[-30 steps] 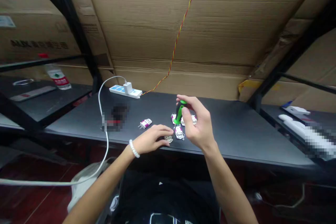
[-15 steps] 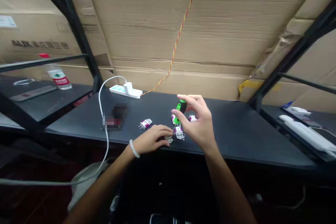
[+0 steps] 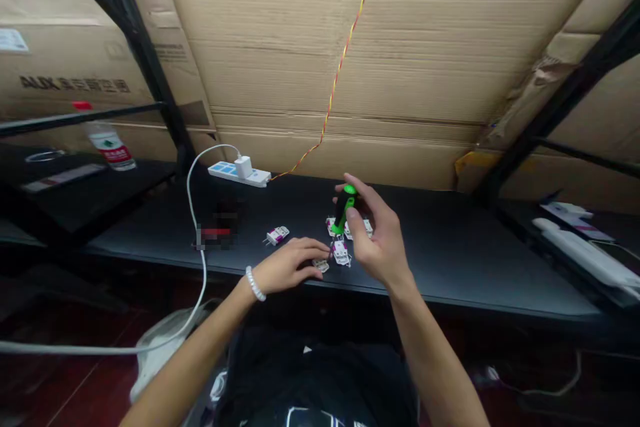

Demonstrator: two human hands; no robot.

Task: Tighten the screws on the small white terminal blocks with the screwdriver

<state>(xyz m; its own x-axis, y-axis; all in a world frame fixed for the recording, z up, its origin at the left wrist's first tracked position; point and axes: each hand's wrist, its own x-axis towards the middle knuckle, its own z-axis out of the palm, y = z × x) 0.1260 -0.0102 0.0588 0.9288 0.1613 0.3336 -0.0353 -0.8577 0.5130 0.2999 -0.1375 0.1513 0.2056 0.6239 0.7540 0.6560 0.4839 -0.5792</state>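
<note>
My right hand point(image 3: 374, 233) is closed round the top of a green and black screwdriver point(image 3: 343, 209), held upright over a small white and purple part point(image 3: 341, 252) on the black table point(image 3: 450, 247). My left hand point(image 3: 290, 265), with a white bead bracelet at the wrist, rests near the table's front edge, its fingertips pinching a small pale part point(image 3: 321, 265). Two more white and purple parts point(image 3: 368, 227) lie just behind the screwdriver, partly hidden by my right hand. Another such part point(image 3: 277, 235) lies alone to the left.
A white power strip point(image 3: 239, 173) with a charger and a white cable point(image 3: 192, 213) sits at the back left. A red-capped bottle point(image 3: 107, 143) stands on the left shelf. White items point(image 3: 580, 247) lie on the right shelf. Cardboard point(image 3: 320, 47) walls the back.
My right hand's fingers have shifted round the screwdriver handle, turning it while it stays over the same part. My left hand has kept its place.
</note>
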